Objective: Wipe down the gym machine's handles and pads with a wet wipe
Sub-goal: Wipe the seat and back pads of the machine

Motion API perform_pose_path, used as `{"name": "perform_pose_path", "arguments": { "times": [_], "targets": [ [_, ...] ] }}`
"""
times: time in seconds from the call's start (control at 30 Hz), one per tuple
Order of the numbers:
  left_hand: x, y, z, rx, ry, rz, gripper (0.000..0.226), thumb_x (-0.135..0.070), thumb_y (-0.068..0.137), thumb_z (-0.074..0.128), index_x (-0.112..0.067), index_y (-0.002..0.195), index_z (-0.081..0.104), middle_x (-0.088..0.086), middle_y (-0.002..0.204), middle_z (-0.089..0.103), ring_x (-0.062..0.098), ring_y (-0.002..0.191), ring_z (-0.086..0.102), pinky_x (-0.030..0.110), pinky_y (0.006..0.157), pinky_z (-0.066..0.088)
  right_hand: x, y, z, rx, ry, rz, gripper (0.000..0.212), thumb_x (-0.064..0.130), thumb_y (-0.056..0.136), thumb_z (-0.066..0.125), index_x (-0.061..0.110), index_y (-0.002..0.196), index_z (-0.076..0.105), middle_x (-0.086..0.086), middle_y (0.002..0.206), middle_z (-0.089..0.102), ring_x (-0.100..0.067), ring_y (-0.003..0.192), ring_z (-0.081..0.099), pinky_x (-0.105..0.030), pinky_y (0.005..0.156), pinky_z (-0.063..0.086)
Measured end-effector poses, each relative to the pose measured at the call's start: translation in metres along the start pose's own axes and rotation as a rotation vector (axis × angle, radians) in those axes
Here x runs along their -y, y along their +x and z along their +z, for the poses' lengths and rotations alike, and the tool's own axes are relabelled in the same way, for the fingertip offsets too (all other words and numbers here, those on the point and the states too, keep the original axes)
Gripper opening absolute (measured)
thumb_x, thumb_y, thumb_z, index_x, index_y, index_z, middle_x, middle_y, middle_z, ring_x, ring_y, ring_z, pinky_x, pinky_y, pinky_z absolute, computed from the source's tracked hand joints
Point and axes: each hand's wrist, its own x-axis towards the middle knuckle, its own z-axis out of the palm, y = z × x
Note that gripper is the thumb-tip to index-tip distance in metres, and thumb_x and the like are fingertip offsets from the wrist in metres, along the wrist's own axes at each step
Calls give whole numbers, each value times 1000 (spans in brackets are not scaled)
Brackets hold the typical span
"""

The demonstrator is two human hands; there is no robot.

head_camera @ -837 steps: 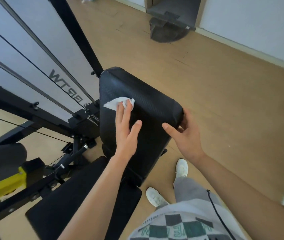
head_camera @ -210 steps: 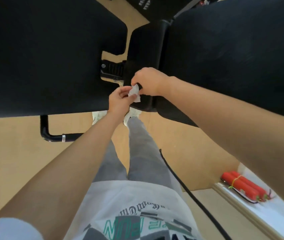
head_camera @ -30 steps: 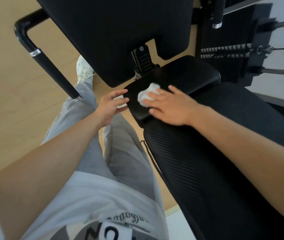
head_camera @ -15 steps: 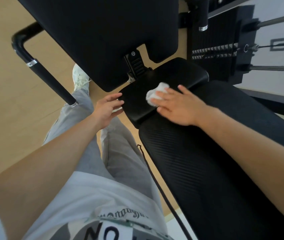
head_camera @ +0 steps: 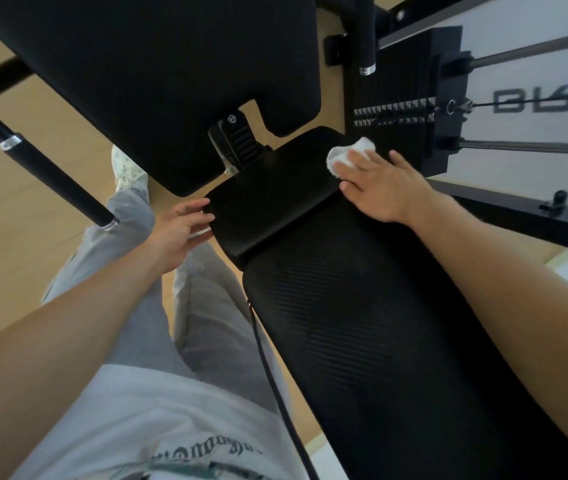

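the wet wipe (head_camera: 348, 155) is a white, crumpled wad at the far right corner of the small black pad (head_camera: 275, 202), pinned under the flat, straight fingers of the right hand (head_camera: 384, 190). the left hand (head_camera: 180, 233), fingers loosely spread and holding nothing, touches that pad's left edge, just beside the long ribbed pad (head_camera: 379, 341).

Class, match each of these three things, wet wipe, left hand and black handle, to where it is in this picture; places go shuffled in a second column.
1. wet wipe
2. left hand
3. black handle

A. untouched, above the floor
B. at the near edge of the small pad
C. under the fingers of the right hand

Pairs: 1-C, 2-B, 3-A
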Motion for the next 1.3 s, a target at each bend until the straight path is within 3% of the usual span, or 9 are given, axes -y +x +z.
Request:
{"name": "perform_pose_path", "arguments": {
  "times": [0.1,0.27,0.4,0.5,0.57,0.67,0.87,1.13,1.3],
  "targets": [
    [-3,-2,1,-10,13,-10,37,-2,95,64,-21,127,68,9,129,67,24,118,67,37,92,58,-9,5,-2,-44,-34,65,48,40,107,31,28,153,33,-6,164,26,-28,152,24,-52,127,9],
    [-10,-7,5,-16,86,11,36,-2,95,66,-22,125,68,6,125,67,23,116,67,35,89,58,65,-2,11,70,84,-333,49,30,108,37,35,157,31,6,170,16,-17,157,6,-49,127,2],
    [-11,-11,7,-81,272,134,35,-10,92,72,-27,123,70,5,129,66,20,118,66,36,95,58,111,8,23,116,102,-495,49,23,108,37,39,154,36,10,167,24,-14,156,11,-47,125,-1],
    [-13,-25,15,-109,453,371,25,-20,90,73,-36,110,75,-3,115,71,15,110,66,41,100,55,118,24,25,4,191,-487,47,16,105,42,36,148,48,0,152,50,-20,144,39,-45,122,25],
    [-16,-38,24,-8,450,491,20,-21,90,73,-30,107,77,-2,110,73,17,107,68,44,98,56,116,29,24,-34,309,-435,40,13,103,47,32,138,54,-4,127,64,-21,118,59,-43,104,46],
    [-17,-50,35,142,571,647,19,-23,89,77,-19,108,77,-5,107,74,18,103,70,40,93,56,111,35,24,-84,420,-420,19,15,100,56,25,116,58,1,106,66,-16,94,64,-43,86,56],
    [-19,-29,41,39,862,777,10,-29,88,77,-22,95,80,-9,101,75,6,97,68,37,92,53,105,62,23,-151,253,-430,30,26,97,65,23,127,67,2,130,64,-16,126,56,-37,110,43],
    [-36,-4,19,-17,1026,633,11,-23,91,75,-31,86,70,-7,93,70,13,87,65,46,90,54,128,91,19,-136,249,-405,24,24,99,63,23,121,73,0,131,65,-17,121,61,-35,103,48],
    [-24,-43,6,162,941,629,4,-23,88,80,-23,88,76,-6,90,69,15,83,66,35,79,57,126,68,13,11,222,-561,17,25,94,70,26,110,77,8,119,59,-12,115,57,-31,99,46]
  ]
}}
